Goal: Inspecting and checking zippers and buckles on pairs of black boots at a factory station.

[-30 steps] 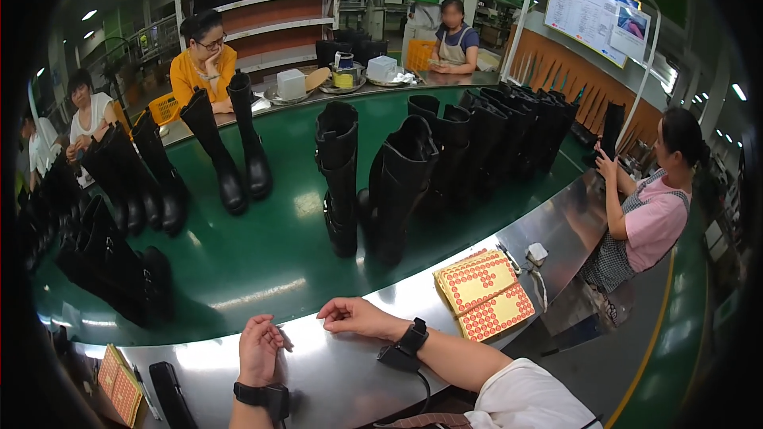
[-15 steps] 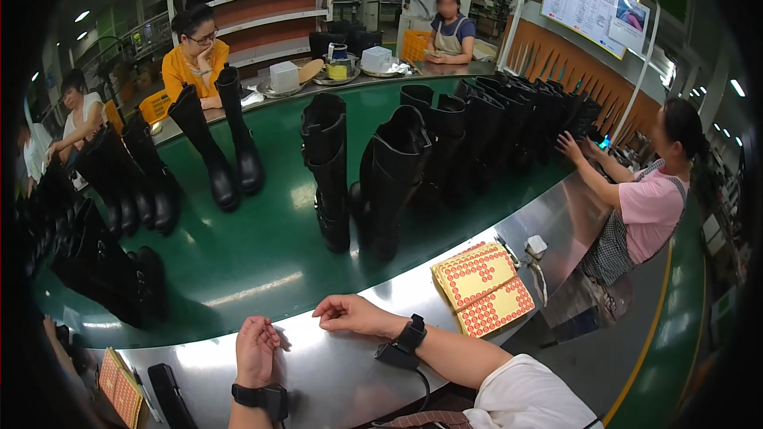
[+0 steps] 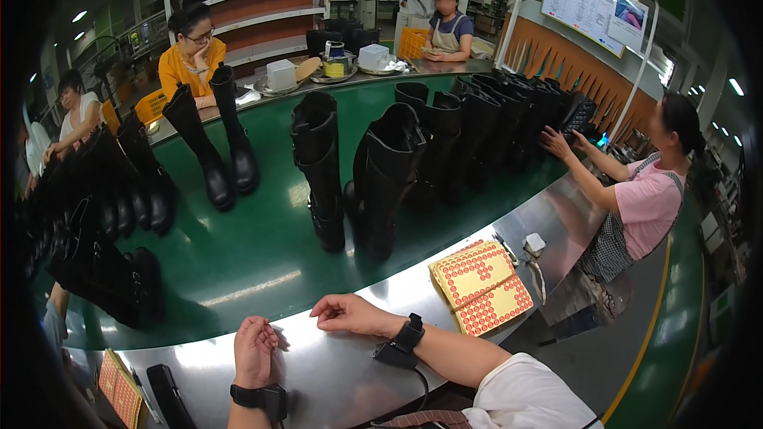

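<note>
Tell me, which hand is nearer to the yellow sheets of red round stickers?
Right. The right hand rests on the steel ledge just left of the sticker sheets; the left hand lies farther left.

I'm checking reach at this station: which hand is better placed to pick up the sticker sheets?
Probably the right hand: it rests empty on the steel counter toward the sticker sheets, while the left hand lies farther away.

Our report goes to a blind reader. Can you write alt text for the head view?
A person's left hand and right hand, both empty, rest on a steel counter beside a green conveyor carrying tall black boots. Red-dotted sticker sheets lie to their right.
</note>
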A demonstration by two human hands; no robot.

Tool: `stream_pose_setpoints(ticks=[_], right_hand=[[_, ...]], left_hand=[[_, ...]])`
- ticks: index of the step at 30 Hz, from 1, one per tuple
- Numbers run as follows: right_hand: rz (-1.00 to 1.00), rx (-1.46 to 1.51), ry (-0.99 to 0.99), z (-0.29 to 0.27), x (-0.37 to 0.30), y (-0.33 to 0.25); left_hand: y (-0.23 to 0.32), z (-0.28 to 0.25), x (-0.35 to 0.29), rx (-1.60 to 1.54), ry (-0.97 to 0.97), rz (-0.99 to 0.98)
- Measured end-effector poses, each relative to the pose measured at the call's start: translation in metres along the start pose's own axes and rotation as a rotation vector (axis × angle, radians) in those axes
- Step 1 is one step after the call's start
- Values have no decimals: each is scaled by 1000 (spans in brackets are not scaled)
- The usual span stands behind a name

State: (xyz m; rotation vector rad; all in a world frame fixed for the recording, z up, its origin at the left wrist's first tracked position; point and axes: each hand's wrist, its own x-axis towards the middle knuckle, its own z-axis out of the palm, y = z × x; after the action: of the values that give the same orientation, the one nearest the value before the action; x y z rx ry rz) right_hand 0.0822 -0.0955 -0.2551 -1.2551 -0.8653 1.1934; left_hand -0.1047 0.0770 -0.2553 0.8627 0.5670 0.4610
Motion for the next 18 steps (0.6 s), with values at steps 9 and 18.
stream_pose_setpoints(ticks=[9, 18], right_hand=[[5, -2, -2, 1, -1, -2], [-4, -17, 1, 1, -1, -2]], left_hand=[[1, 2, -1, 13, -11, 1], [2, 3, 0, 30, -7, -9]])
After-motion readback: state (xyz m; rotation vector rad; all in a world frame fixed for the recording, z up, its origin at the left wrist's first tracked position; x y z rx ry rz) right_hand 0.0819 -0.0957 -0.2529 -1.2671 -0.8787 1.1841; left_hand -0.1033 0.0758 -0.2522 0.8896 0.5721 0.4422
